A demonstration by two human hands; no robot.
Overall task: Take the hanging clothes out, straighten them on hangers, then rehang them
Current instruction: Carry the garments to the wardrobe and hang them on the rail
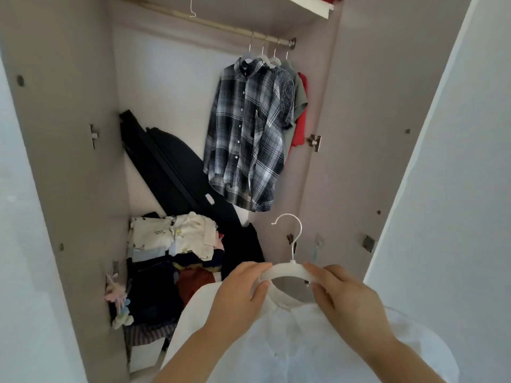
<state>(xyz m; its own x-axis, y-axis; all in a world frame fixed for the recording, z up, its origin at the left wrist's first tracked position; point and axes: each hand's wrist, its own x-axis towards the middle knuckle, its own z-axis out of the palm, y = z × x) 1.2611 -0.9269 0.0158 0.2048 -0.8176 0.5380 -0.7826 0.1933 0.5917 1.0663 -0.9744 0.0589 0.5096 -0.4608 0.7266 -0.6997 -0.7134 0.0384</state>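
Near, in front of the open wardrobe (345, 134), L hand (243, 288) & R hand (348, 297) each pinch 1 end of the white hanger (284, 270), w/ a white garment (290, 344) draped on it. Far right, plaid shirt (249, 134) hangs on the rod (221, 25).

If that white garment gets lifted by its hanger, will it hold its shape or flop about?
Probably floppy: the white garment drapes loosely below the hanger. Likely light, since the left hand and right hand pinch the hanger with fingertips. The stiff-looking hanger should keep its shoulders spread.
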